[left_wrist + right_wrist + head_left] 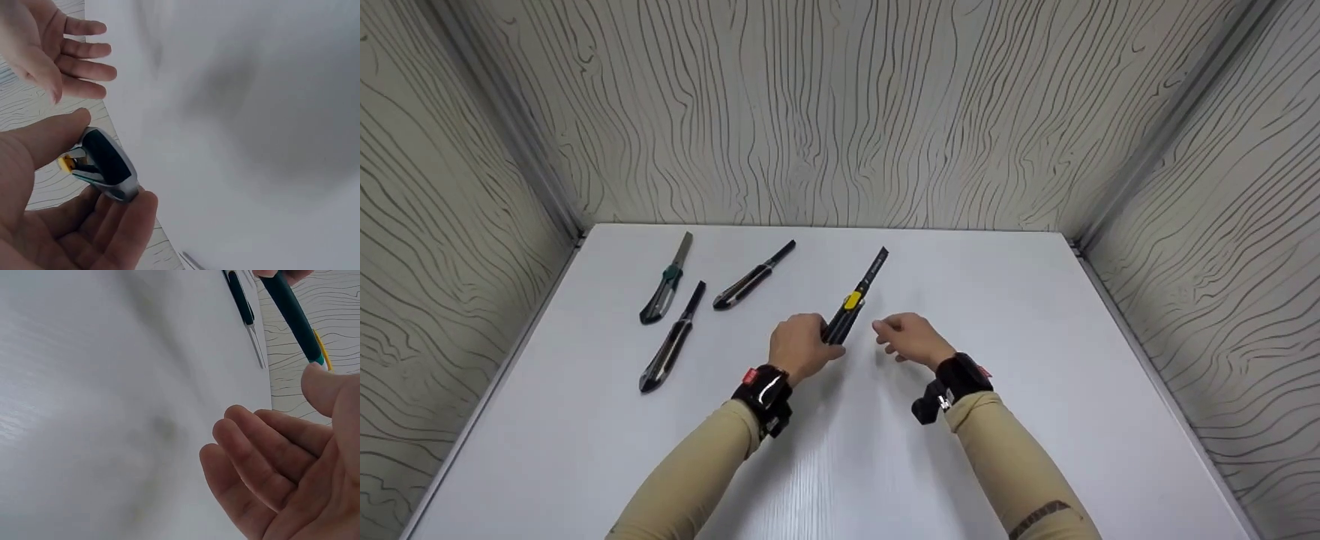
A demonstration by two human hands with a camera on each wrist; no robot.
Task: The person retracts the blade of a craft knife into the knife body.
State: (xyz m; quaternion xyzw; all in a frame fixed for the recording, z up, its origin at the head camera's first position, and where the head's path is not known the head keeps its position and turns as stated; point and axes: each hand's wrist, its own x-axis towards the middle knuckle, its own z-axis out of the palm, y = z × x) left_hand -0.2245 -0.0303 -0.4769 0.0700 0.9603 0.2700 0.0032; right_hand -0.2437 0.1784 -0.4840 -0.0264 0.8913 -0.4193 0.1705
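Observation:
My left hand [801, 346] grips the rear of a utility knife [852, 301] with a dark handle, a yellow slider and a long dark blade pointing up and away. In the left wrist view the thumb and fingers pinch the knife's grey-and-black butt end [109, 166]. To the right of the knife, my right hand [913, 337] hovers over the table, apart from it and holding nothing. Loosely bent fingers [264, 464] and a spread thumb show in the right wrist view, where the dark green handle [292, 318] passes just beyond the thumb.
Three more knives lie on the white table's [997, 300] left side: a green-slider knife [666, 285], a dark-bladed knife [754, 277] and another dark-bladed knife [671, 345] nearer me. Wood-patterned panels [825, 112] enclose the back and sides.

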